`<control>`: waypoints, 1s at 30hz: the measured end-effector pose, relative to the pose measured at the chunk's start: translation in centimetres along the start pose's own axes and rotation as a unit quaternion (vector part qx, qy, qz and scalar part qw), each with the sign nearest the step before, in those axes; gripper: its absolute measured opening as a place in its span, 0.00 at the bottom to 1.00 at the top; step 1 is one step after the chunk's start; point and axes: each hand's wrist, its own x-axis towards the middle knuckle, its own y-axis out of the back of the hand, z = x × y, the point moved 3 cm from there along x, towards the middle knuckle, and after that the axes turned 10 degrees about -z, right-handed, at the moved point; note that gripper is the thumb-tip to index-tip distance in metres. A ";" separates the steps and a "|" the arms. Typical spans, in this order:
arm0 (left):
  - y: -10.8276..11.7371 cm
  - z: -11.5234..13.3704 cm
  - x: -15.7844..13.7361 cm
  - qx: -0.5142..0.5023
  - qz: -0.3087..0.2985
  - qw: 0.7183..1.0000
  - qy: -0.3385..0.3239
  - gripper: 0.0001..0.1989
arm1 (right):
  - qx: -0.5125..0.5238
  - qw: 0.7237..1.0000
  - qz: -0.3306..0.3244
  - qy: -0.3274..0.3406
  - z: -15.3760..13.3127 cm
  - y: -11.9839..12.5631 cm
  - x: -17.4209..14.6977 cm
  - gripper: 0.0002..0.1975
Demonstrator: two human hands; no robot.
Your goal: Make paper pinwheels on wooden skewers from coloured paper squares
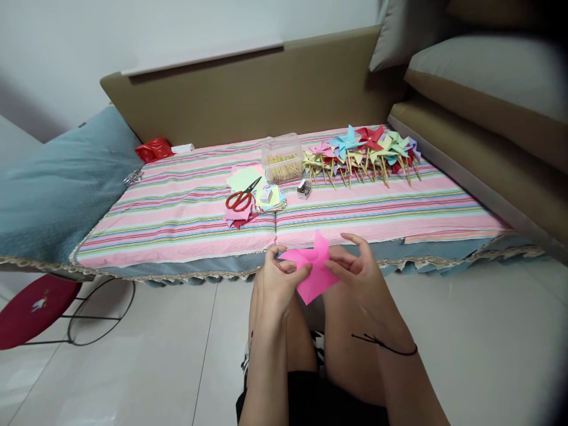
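Above my knees, a bright pink paper pinwheel (314, 283) is held between both hands, with some of its corners folded toward the middle. My left hand (280, 278) pinches its left side, thumb pressed near the centre. On the other side my right hand (355, 269) grips the paper between thumb and fingers, the index finger raised. Beyond the hands, red-handled scissors (239, 200) lie on coloured paper sheets (246, 177). A small open box of pins (304, 189) sits close to a clear plastic box (281, 148) of wooden sticks (284, 168).
Several finished pinwheels on sticks (348, 143) lie at the back right of the striped cloth (186, 207). A red plastic bag (154, 150) rests at the far left. A red round stool (38, 307) stands on the tiled floor, and cushions (492, 77) are stacked at right.
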 end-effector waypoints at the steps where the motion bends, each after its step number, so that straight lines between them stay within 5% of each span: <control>1: 0.0 0.1 0.1 -0.023 -0.004 1.000 -0.010 0.30 | 0.002 1.000 0.000 0.020 -0.3 0.1 0.0 0.35; 7: 0.2 0.6 0.6 -0.153 0.076 0.985 -0.040 0.33 | -0.081 0.990 -0.099 0.061 -0.7 0.2 0.0 0.13; 11: -0.2 0.3 0.6 -0.187 0.072 0.979 -0.029 0.32 | -0.129 0.978 -0.141 0.083 0.5 -1.0 0.2 0.08; 19: -0.9 0.0 0.3 -0.172 0.079 0.980 -0.056 0.32 | -0.064 0.993 -0.056 0.079 0.6 -1.7 0.6 0.03; 24: -1.2 -0.4 0.2 -0.116 0.068 0.987 -0.083 0.29 | 0.008 0.997 0.061 0.047 1.3 -2.1 0.8 0.06; 30: -1.6 -0.5 0.2 -0.095 0.055 0.990 -0.084 0.29 | 0.021 0.988 0.113 0.099 2.0 -2.5 1.0 0.05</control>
